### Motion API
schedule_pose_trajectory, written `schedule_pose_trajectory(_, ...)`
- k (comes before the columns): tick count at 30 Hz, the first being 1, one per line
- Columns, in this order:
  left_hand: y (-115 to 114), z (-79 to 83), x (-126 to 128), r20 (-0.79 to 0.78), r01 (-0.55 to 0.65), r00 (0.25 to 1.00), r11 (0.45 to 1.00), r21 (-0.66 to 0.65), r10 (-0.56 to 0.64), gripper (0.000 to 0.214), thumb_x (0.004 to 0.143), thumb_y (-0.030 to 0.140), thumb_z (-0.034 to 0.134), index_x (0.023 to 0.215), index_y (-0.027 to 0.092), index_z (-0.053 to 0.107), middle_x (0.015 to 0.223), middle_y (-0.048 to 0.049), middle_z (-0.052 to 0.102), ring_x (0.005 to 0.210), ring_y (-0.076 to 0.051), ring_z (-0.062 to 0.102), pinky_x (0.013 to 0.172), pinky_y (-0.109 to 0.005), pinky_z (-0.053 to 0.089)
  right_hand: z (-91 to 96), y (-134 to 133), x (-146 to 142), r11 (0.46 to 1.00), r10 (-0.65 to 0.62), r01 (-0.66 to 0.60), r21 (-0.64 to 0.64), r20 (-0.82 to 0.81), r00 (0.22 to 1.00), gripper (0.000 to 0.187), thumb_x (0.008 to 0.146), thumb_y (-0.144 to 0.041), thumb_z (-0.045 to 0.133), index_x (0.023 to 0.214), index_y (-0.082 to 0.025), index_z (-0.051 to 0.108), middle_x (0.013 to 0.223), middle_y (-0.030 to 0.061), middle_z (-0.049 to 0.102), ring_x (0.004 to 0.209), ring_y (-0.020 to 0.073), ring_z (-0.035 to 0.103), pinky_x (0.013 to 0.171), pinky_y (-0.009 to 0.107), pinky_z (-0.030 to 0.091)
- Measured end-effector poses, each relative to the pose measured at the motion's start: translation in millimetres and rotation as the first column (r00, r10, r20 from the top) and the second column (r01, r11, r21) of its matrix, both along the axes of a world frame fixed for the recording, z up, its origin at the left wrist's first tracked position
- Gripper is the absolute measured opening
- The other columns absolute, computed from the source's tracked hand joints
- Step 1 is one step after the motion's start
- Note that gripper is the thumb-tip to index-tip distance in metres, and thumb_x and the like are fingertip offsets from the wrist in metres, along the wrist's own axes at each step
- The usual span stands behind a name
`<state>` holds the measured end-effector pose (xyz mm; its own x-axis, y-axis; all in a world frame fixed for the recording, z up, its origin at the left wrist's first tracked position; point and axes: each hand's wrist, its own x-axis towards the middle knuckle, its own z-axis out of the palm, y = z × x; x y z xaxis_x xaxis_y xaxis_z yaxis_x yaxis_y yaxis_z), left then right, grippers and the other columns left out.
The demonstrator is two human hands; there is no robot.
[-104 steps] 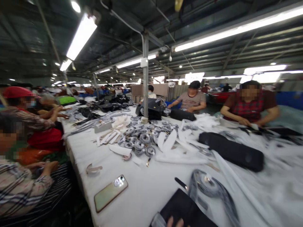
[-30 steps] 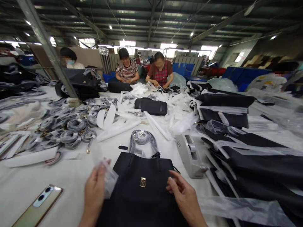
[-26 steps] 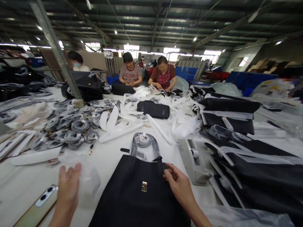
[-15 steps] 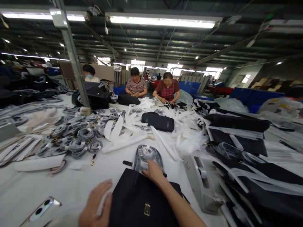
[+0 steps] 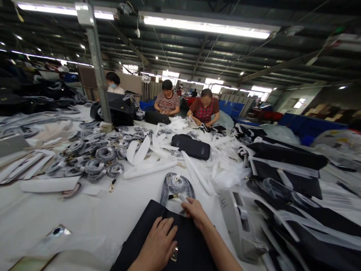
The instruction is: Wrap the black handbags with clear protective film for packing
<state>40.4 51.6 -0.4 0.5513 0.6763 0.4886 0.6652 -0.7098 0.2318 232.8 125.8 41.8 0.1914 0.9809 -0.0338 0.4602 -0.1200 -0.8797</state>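
A black bag lies flat on the table in front of me, its wrapped handle arching away from its top edge. My left hand rests on the bag's front with fingers stretched out, beside a gold clasp that it partly covers. At the top edge, my right hand pinches a small white strip between thumb and fingers. Close to that strip is a short dark tab with a gold fitting. Inside the handle's arch sits a coiled, plastic-wrapped strap.
Many coiled straps lie at the left, near a phone. A grey tape dispenser stands to the right, beside stacked black bags. A black case and white wrapping lie ahead. Co-workers sit across the table.
My left hand has moved right from beside the bag onto its front. My right hand has drawn back slightly from the coiled strap and now pinches a white strip. The view has shifted a little.
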Motion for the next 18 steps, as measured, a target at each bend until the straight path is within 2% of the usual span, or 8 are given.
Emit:
schedule_pose_trajectory(3, -3.7, -0.5, 1.4, 0.014, 0.018, 1.0, 1.0, -0.02, -0.017, 0.04, 0.087, 0.029, 0.053, 0.126, 0.029, 0.051, 0.132, -0.0042, 0.055, 0.116, -0.022, 0.052, 0.102, -0.041, 0.039, 8.3, -14.5, 3.0, 0.997, 0.067, -0.075, -0.031, -0.217, 0.974, 0.033, 0.061, -0.046, 0.066, 0.066, -0.015, 0.057, 0.049, -0.0066, 0.042, 0.041, 0.0073, 0.035, 0.039, 0.02, 0.029)
schedule_pose_trajectory(5, 0.9, 6.9, 4.5, 0.049, 0.005, 0.999, 0.999, -0.047, -0.003, 0.043, 0.085, 0.024, 0.054, 0.127, 0.027, 0.049, 0.133, -0.0054, 0.053, 0.116, -0.022, 0.052, 0.099, -0.04, 0.042, 14.0, -23.3, 6.2, 0.997, 0.077, -0.083, -0.004, -0.31, 0.948, 0.038, 0.059, -0.049, 0.071, 0.066, -0.015, 0.056, 0.051, -0.0072, 0.041, 0.043, 0.0062, 0.033, 0.039, 0.019, 0.026)
schedule_pose_trajectory(7, 12.9, 18.8, 9.7, 0.079, -0.012, 0.997, 0.999, -0.042, 0.016, 0.047, 0.084, 0.022, 0.055, 0.13, 0.025, 0.047, 0.135, -0.0076, 0.051, 0.118, -0.023, 0.05, 0.099, -0.04, 0.042, 18.7, -29.8, 9.2, 0.997, 0.071, -0.056, 0.05, -0.369, 0.927, 0.042, 0.059, -0.051, 0.073, 0.072, -0.015, 0.057, 0.053, -0.0075, 0.042, 0.044, 0.0058, 0.032, 0.041, 0.019, 0.027)
schedule_pose_trajectory(9, 29.7, 30.5, 17.1, 0.065, -0.001, 0.998, 1.0, -0.01, 0.002, 0.048, 0.084, 0.027, 0.055, 0.131, 0.023, 0.045, 0.133, -0.0096, 0.052, 0.121, -0.026, 0.048, 0.103, -0.045, 0.036, 21.6, -32.1, 10.9, 0.994, 0.046, -0.002, 0.112, -0.399, 0.916, 0.043, 0.06, -0.051, 0.075, 0.077, -0.016, 0.057, 0.055, -0.0079, 0.044, 0.046, 0.0062, 0.033, 0.043, 0.02, 0.029)
schedule_pose_trajectory(11, 45.9, 36.9, 25.4, 0.004, 0.029, 1.0, 0.999, -0.026, -0.029, 0.044, 0.086, 0.037, 0.054, 0.127, 0.022, 0.049, 0.117, -0.0094, 0.062, 0.114, -0.027, 0.054, 0.106, -0.05, 0.031, 21.7, -29.7, 11.3, 0.984, 0.01, 0.062, 0.164, -0.406, 0.914, 0.044, 0.058, -0.049, 0.078, 0.078, -0.017, 0.057, 0.057, -0.007, 0.049, 0.049, 0.0079, 0.039, 0.047, 0.021, 0.034)
schedule_pose_trajectory(14, 59.1, 30.8, 34.6, -0.069, 0.031, 0.997, 0.988, -0.153, -0.042, 0.031, 0.087, 0.044, 0.051, 0.103, 0.021, 0.063, 0.089, -0.0056, 0.07, 0.089, -0.024, 0.064, 0.098, -0.048, 0.037, 16.5, -19.4, 10.1, 0.969, -0.032, 0.127, 0.21, -0.405, 0.914, 0.045, 0.054, -0.046, 0.081, 0.078, -0.016, 0.06, 0.066, -0.0017, 0.06, 0.062, 0.0139, 0.052, 0.058, 0.025, 0.043)
schedule_pose_trajectory(16, 60.4, 19.2, 36.3, -0.036, 0.009, 0.999, 0.977, -0.214, -0.017, 0.028, 0.086, 0.046, 0.053, 0.087, 0.021, 0.067, 0.083, -0.0047, 0.071, 0.083, -0.024, 0.065, 0.093, -0.044, 0.04, 11.0, -11.0, 9.5, 0.964, -0.049, 0.153, 0.218, -0.418, 0.907, 0.048, 0.053, -0.048, 0.082, 0.082, -0.014, 0.062, 0.07, 0.0008, 0.063, 0.066, 0.0163, 0.055, 0.06, 0.026, 0.044)
schedule_pose_trajectory(18, 60.2, 7.7, 35.7, 0.066, 0.005, 0.998, 0.965, -0.263, 0.013, 0.028, 0.085, 0.046, 0.054, 0.087, 0.022, 0.068, 0.085, -0.0054, 0.072, 0.086, -0.025, 0.064, 0.092, -0.043, 0.039, 6.3, -3.3, 9.6, 0.961, -0.066, 0.175, 0.212, -0.441, 0.895, 0.053, 0.054, -0.052, 0.079, 0.087, -0.014, 0.062, 0.066, -0.0005, 0.062, 0.057, 0.0141, 0.052, 0.051, 0.024, 0.04)
